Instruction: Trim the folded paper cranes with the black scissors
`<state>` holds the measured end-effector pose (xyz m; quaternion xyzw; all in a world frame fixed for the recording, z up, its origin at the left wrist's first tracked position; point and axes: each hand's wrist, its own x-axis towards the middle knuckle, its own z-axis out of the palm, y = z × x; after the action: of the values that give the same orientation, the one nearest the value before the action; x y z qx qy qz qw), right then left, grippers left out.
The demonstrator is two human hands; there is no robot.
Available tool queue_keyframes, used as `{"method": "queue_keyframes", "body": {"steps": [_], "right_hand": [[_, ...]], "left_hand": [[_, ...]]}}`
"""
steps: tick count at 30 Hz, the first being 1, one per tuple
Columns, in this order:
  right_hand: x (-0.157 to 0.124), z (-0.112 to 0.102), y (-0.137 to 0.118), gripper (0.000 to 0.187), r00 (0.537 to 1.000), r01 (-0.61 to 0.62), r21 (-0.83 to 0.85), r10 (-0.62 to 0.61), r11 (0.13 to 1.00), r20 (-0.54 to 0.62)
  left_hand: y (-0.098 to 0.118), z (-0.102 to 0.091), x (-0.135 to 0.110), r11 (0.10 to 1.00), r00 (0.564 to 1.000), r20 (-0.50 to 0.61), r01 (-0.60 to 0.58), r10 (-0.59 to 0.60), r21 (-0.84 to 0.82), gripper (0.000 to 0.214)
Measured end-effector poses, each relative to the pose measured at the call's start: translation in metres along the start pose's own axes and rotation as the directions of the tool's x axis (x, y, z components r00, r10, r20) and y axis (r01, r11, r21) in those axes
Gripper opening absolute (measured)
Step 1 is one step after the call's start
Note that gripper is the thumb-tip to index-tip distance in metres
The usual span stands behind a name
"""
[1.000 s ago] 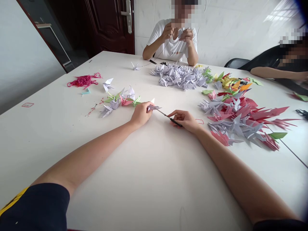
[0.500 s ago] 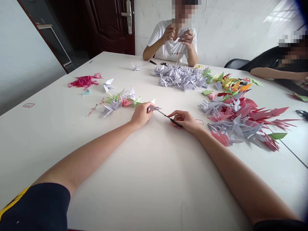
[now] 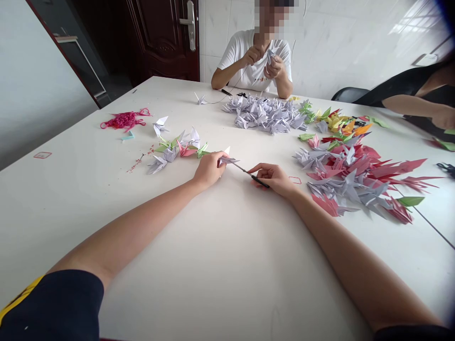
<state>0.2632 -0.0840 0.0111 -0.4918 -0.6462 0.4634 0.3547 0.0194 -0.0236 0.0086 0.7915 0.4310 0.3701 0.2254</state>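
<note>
Our left hand [image 3: 209, 168] has its fingers clamped on a pale paper bird [image 3: 228, 160], just above the surface [image 3: 213, 260]. Our right hand [image 3: 273, 178] keeps its fingers closed around a black-handled tool [image 3: 260, 181], whose thin shaft points toward ten o'clock and reaches the bird; we can't tell whether it pierces the paper. From our hands, a pink-and-white pile [image 3: 355, 173] lies at three o'clock, a white one [image 3: 265, 113] at one.
</note>
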Motion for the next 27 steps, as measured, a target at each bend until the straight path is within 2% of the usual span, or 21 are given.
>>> {"method": "queue_keyframes", "body": {"steps": [27], "right_hand": [[-0.0006, 0.0024, -0.0019, 0.036, 1.000, 0.005, -0.008, -0.005, 1.000, -0.015]], "left_hand": [[0.0024, -0.0007, -0.0002, 1.000, 0.999, 0.030, 0.012, -0.013, 0.024, 0.027]]}}
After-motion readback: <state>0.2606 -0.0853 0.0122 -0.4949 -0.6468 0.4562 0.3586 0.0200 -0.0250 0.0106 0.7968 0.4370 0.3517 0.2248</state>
